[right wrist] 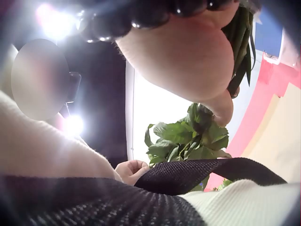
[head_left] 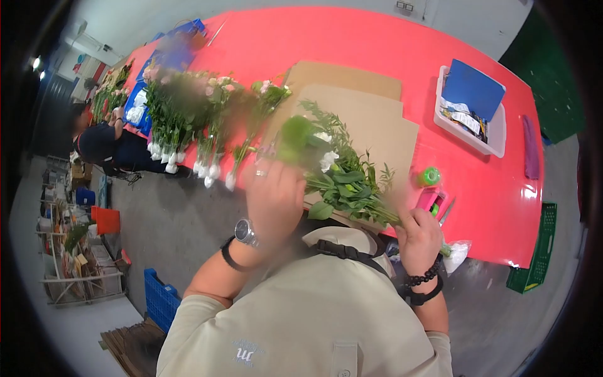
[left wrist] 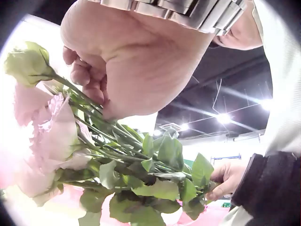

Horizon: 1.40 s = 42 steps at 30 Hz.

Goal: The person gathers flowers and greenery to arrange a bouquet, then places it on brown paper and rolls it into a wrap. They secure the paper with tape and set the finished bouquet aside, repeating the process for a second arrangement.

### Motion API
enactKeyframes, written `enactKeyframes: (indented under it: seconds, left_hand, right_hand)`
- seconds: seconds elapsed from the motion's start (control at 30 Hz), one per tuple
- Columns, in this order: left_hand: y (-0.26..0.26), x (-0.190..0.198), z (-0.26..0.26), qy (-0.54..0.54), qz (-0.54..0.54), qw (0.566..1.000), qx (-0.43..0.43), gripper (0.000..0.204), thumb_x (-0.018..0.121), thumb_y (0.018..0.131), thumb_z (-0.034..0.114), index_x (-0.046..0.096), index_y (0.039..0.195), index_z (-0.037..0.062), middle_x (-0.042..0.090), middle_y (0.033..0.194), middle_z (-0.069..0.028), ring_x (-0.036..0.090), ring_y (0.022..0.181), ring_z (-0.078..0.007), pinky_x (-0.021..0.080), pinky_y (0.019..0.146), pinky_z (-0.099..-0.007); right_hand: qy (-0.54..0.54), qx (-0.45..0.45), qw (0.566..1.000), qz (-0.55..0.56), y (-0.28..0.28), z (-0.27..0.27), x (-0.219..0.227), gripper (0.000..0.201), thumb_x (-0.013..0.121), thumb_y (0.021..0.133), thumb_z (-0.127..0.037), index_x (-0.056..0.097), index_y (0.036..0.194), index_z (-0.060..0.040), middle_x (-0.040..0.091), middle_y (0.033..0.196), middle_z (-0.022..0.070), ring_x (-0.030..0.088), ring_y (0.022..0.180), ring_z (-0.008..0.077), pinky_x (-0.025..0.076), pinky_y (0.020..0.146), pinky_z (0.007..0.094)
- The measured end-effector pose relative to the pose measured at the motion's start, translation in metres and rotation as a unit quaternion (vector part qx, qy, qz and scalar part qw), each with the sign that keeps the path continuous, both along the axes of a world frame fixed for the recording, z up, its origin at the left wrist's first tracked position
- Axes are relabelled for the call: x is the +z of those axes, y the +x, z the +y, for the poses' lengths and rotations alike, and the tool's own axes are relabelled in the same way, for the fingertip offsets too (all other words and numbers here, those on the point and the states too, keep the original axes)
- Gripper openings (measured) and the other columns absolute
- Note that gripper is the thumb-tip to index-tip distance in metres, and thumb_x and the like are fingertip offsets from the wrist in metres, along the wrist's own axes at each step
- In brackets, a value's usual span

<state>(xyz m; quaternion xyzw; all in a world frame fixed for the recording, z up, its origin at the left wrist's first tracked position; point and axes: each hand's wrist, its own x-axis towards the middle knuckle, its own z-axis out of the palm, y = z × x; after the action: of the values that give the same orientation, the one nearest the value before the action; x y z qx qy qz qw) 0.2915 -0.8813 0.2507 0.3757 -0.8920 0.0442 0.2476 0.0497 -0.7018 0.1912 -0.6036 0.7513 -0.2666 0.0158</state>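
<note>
right grip clamped round lower stems of bouquet; left grip pinches it below blooms.

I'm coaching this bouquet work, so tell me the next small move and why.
I'd probably have the left hand ease the pale bud closer to the pink blooms: in the left wrist view the bud sticks up above them, the left hand is at its stem, and the right hand grips the bunch further down.
</note>
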Motion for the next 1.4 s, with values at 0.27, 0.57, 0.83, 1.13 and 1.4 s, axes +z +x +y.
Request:
enactKeyframes:
  seconds: [0.27,0.57,0.83,1.13,1.4]
  left_hand:
    - [0.081,0.024,-0.017,0.005,0.098,0.995,-0.019,0.012,0.070,0.083,0.003,0.060,0.089,0.0057,0.060,0.090,-0.0096,0.055,0.087,-0.0305,0.040,0.088,-0.0413]
    - [0.166,-0.035,-0.017,0.453,0.461,0.759,-0.072,0.009,0.063,0.103,0.008,0.055,0.102,0.0038,0.054,0.096,-0.0009,0.047,0.081,-0.0081,0.042,0.074,-0.0220]
    - [0.152,-0.114,0.018,0.581,0.424,0.693,-0.034,0.009,0.067,0.098,0.001,0.067,0.107,-0.0010,0.064,0.086,-0.0013,0.060,0.071,-0.0078,0.049,0.069,-0.0219]
    - [0.007,-0.209,0.136,0.733,0.189,0.643,-0.118,0.010,0.066,0.099,0.006,0.067,0.103,-0.0021,0.074,0.092,-0.0088,0.073,0.082,-0.0176,0.059,0.078,-0.0300]
    - [-0.103,-0.172,0.235,0.777,-0.010,0.599,-0.193,0.053,0.061,0.105,0.017,0.042,0.151,-0.0009,0.065,0.133,-0.0140,0.067,0.112,-0.0178,0.055,0.093,-0.0338]
  right_hand:
    - [0.031,-0.101,0.994,-0.009,0.062,0.035,0.002,0.056,0.082,0.070,-0.004,0.075,0.125,-0.0133,0.062,0.088,0.0068,0.062,0.084,0.0301,0.049,0.075,0.0423]
    - [0.086,-0.236,0.963,-0.099,0.132,0.110,0.015,0.051,0.084,0.078,-0.006,0.073,0.128,-0.0089,0.067,0.091,0.0106,0.064,0.078,0.0309,0.052,0.071,0.0394]
    - [0.063,-0.297,0.942,-0.146,0.150,0.182,0.030,0.047,0.084,0.081,-0.010,0.073,0.127,-0.0062,0.068,0.091,0.0128,0.066,0.078,0.0302,0.054,0.073,0.0373]
    - [0.011,-0.369,0.914,-0.166,0.126,0.312,0.028,0.044,0.081,0.084,-0.013,0.072,0.126,-0.0034,0.068,0.092,0.0131,0.066,0.079,0.0300,0.053,0.073,0.0357]
    - [-0.009,-0.394,0.897,-0.201,0.099,0.397,0.021,0.045,0.080,0.086,-0.012,0.070,0.129,-0.0047,0.068,0.090,0.0136,0.066,0.078,0.0301,0.053,0.072,0.0362]
